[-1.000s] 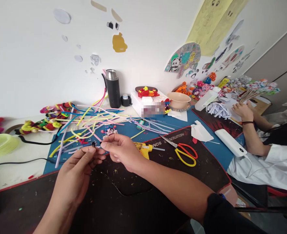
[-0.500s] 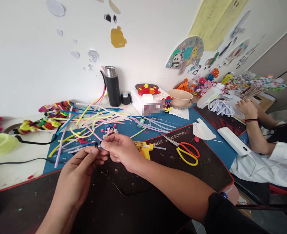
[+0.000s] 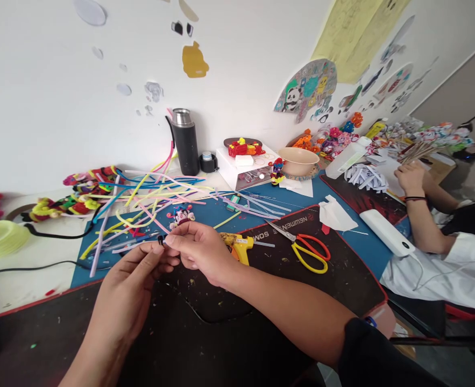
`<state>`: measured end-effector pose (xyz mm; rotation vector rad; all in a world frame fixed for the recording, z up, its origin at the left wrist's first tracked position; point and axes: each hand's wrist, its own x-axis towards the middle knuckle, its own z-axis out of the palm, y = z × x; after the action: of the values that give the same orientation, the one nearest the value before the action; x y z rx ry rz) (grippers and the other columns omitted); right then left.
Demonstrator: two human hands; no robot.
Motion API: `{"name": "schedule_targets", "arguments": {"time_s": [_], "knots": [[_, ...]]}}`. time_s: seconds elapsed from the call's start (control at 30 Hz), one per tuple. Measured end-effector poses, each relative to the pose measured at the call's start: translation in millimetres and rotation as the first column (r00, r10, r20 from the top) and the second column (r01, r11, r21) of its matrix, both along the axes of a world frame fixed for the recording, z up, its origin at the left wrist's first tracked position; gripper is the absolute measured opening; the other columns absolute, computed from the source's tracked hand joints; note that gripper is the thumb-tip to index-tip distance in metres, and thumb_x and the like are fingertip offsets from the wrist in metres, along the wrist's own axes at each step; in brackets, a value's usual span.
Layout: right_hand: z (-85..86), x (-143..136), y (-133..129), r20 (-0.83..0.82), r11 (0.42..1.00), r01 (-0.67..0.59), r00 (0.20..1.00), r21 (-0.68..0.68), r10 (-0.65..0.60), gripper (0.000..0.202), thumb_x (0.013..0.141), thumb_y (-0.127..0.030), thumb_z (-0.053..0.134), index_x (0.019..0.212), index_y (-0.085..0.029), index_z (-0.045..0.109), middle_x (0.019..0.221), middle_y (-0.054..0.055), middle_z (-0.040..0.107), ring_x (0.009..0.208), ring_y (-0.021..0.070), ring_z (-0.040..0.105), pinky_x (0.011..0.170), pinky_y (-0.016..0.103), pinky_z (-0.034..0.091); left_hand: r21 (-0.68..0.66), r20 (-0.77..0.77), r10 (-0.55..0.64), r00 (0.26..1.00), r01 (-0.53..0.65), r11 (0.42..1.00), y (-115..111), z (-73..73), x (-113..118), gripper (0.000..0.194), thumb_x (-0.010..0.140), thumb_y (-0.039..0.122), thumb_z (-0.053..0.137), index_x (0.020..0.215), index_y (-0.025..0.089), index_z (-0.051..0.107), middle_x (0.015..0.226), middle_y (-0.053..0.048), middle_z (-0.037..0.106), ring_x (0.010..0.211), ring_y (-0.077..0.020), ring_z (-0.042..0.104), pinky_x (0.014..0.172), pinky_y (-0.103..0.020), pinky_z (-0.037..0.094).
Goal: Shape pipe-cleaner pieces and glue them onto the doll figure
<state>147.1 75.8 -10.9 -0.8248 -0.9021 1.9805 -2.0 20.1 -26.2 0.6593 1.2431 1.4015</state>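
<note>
Left hand: the left hand [image 3: 130, 277] pinches a small black piece [image 3: 161, 240] between thumb and forefinger, other fingers curled.
Right hand: the right hand [image 3: 203, 251] pinches the same black piece at its right side, thumb against forefinger; the fingers partly hide what they grip.
Black piece: held up between the two hands, above the mats.
Just beyond the hands: a small white doll [image 3: 181, 216] with red and blue on its head, and a yellow glue gun [image 3: 242, 249], partly hidden by the right hand.
Scissors: the scissors [image 3: 298, 246], with one red and one yellow handle loop, lie on the dark mat [image 3: 205, 352], blades slightly apart.
Craft stems: a loose, crossing heap of coloured stems [image 3: 156, 200], pink, yellow, blue and lilac, spreads over the blue mat [image 3: 217, 212] and the white tabletop.
Left side: colourful dolls [image 3: 79, 205] lie near a pale green coil [image 3: 4, 240].
By the wall: an upright black flask [image 3: 185, 146], its lid [image 3: 208, 163] beside it, a white box [image 3: 239, 174] and a beige bowl [image 3: 297, 157].
Right side: a white bottle [image 3: 347, 158] leans near paper strips [image 3: 366, 179]; a co-worker's hands [image 3: 410, 177] are beyond, near a white power bank [image 3: 386, 233].
</note>
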Motion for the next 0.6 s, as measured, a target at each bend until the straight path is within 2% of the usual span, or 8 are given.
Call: {"name": "schedule_targets", "arguments": {"time_s": [0.23, 0.6], "knots": [[1.0, 0.2, 0.0, 0.02, 1.0, -0.001, 1.0, -0.009, 0.001, 0.057, 0.063, -0.053, 0.105, 0.09, -0.021, 0.067, 0.059, -0.011, 0.056, 0.045, 0.0049, 0.036, 0.046, 0.024, 0.018, 0.015, -0.025, -0.007, 1.0, 0.007, 1.0, -0.9, -0.9, -0.3, 0.041, 0.069, 0.056, 0.105, 0.087, 0.025, 0.087, 0.087, -0.002, 0.083, 0.08, -0.0207, 0.076, 0.074, -0.028, 0.064], [-3.3, -0.9, 0.1, -0.007, 1.0, -0.002, 1.0, -0.005, 0.002, 0.058, 0.062, -0.052, 0.106, 0.09, -0.02, 0.067, 0.06, -0.01, 0.058, 0.045, 0.0045, 0.036, 0.045, 0.024, 0.018, -0.006, -0.022, 0.009, 1.0, -0.009, 1.0, -1.8, 0.4, 1.1, 0.044, 0.064, 0.057, 0.107, 0.086, 0.025, 0.087, 0.086, -0.001, 0.083, 0.079, -0.0201, 0.076, 0.074, -0.026, 0.064]]}}
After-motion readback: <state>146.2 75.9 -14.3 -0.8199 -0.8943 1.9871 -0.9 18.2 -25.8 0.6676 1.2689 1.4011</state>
